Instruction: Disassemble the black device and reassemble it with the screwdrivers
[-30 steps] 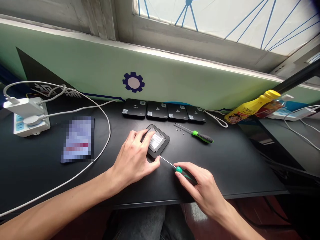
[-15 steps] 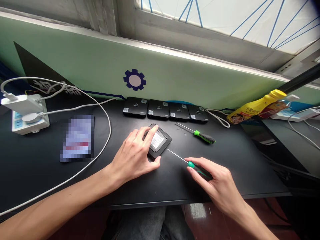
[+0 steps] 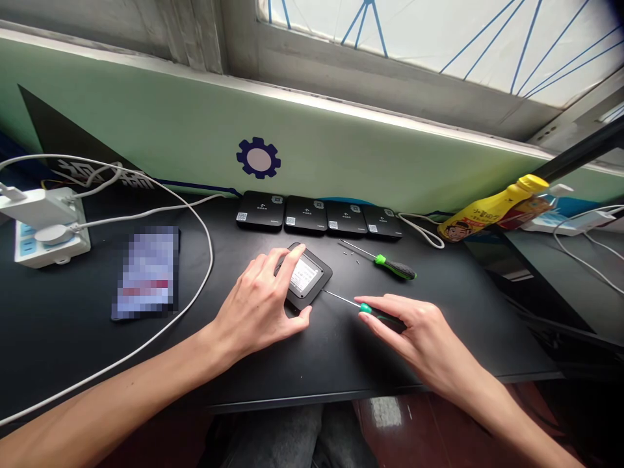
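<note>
My left hand (image 3: 266, 286) grips a small black square box (image 3: 316, 286) with a white label and screw holes on its upturned face. Its fingers lie over the far left side, and the thumb is at the near corner. My right hand (image 3: 407, 325) holds a screwdriver (image 3: 364, 309) with a green and black handle. The metal tip reaches the right edge of the box; whether it goes into a seam I cannot tell. A second screwdriver (image 3: 390, 265), bright green and black, lies beyond, with several tiny screws (image 3: 351, 254) beside its shaft.
Several matching black boxes (image 3: 305, 214) stand in a row against the green partition (image 3: 195, 143). To their right lies a yellow bottle (image 3: 487, 211). On the left are a blurred-out flat item (image 3: 149, 273), a white power strip (image 3: 53, 227) and a long white cable (image 3: 209, 260).
My right hand has moved a little left, bringing the screwdriver tip from just short of the box to its edge. My left hand keeps its grip. The whole view has shifted slightly.
</note>
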`<action>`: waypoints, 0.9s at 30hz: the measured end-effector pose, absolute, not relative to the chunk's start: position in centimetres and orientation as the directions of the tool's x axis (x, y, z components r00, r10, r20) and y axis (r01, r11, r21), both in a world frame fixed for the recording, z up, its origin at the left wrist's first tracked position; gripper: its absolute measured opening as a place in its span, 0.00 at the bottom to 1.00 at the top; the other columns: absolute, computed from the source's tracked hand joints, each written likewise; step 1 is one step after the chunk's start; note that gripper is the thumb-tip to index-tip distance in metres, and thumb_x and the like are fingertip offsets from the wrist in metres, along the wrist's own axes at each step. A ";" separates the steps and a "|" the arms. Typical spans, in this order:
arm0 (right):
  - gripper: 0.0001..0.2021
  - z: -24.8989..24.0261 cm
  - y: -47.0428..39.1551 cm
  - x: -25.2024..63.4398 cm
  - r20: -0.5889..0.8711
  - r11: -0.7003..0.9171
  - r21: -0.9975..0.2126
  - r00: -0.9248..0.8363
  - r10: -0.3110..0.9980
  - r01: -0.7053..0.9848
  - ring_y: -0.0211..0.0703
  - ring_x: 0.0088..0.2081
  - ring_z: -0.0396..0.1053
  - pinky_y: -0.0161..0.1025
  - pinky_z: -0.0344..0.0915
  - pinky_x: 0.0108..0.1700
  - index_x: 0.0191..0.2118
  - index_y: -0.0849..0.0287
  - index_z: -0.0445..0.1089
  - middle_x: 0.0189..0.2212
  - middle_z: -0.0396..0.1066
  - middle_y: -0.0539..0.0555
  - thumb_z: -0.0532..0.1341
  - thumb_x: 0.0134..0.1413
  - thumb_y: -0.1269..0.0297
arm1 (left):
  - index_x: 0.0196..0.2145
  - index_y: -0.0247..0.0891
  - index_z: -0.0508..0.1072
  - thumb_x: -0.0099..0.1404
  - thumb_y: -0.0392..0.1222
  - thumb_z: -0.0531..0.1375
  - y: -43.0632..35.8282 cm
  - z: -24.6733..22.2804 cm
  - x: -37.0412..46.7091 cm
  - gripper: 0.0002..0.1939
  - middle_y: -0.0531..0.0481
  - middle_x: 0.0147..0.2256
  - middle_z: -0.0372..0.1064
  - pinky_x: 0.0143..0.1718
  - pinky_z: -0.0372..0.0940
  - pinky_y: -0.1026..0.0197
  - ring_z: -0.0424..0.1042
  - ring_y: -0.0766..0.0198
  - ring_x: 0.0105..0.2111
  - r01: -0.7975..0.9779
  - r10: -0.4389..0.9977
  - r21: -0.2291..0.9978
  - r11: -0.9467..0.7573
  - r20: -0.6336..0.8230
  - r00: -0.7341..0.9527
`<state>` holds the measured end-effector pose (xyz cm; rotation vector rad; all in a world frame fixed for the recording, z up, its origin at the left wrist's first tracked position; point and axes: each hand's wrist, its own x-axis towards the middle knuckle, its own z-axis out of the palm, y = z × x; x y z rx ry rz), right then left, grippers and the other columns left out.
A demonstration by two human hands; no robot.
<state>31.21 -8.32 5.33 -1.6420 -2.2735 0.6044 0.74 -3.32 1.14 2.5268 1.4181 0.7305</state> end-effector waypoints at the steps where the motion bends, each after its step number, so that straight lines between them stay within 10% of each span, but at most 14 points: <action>1: 0.18 5.9 -7.9 31.1 -0.040 0.274 -0.461 -0.328 0.944 0.844 0.53 0.48 0.85 0.47 0.79 0.50 0.62 0.45 0.82 0.52 0.86 0.53 0.61 0.79 0.48 | 0.78 0.40 0.54 0.65 0.48 0.71 -3.3 1.2 0.7 0.50 0.34 0.62 0.69 0.60 0.74 0.36 0.75 0.37 0.55 0.760 0.834 0.359 -0.542 0.341 0.434; 13: 0.10 11.2 -3.8 27.8 -0.012 0.580 -0.026 -0.580 0.814 0.814 0.54 0.35 0.76 0.48 0.65 0.36 0.45 0.53 0.79 0.35 0.79 0.56 0.64 0.77 0.55 | 0.81 0.43 0.47 0.65 0.50 0.72 -3.0 0.6 0.5 0.56 0.40 0.52 0.67 0.54 0.76 0.41 0.75 0.43 0.48 0.739 0.815 0.368 -0.565 0.389 0.429; 19: 0.10 12.2 -1.7 27.6 -0.115 0.618 -0.092 -0.625 0.772 0.781 0.49 0.31 0.73 0.45 0.61 0.31 0.39 0.52 0.79 0.31 0.77 0.53 0.67 0.75 0.56 | 0.81 0.42 0.47 0.64 0.51 0.72 -2.7 0.6 0.3 0.57 0.40 0.52 0.68 0.56 0.75 0.40 0.75 0.42 0.50 0.720 0.801 0.372 -0.586 0.404 0.443; 27: 0.19 8.9 -4.6 29.9 -0.069 0.464 -0.288 -0.502 0.862 0.837 0.56 0.47 0.84 0.46 0.75 0.45 0.55 0.53 0.84 0.46 0.86 0.59 0.59 0.80 0.48 | 0.81 0.41 0.48 0.65 0.50 0.72 -2.6 0.7 0.2 0.56 0.39 0.54 0.68 0.56 0.75 0.41 0.75 0.41 0.51 0.714 0.790 0.364 -0.598 0.417 0.449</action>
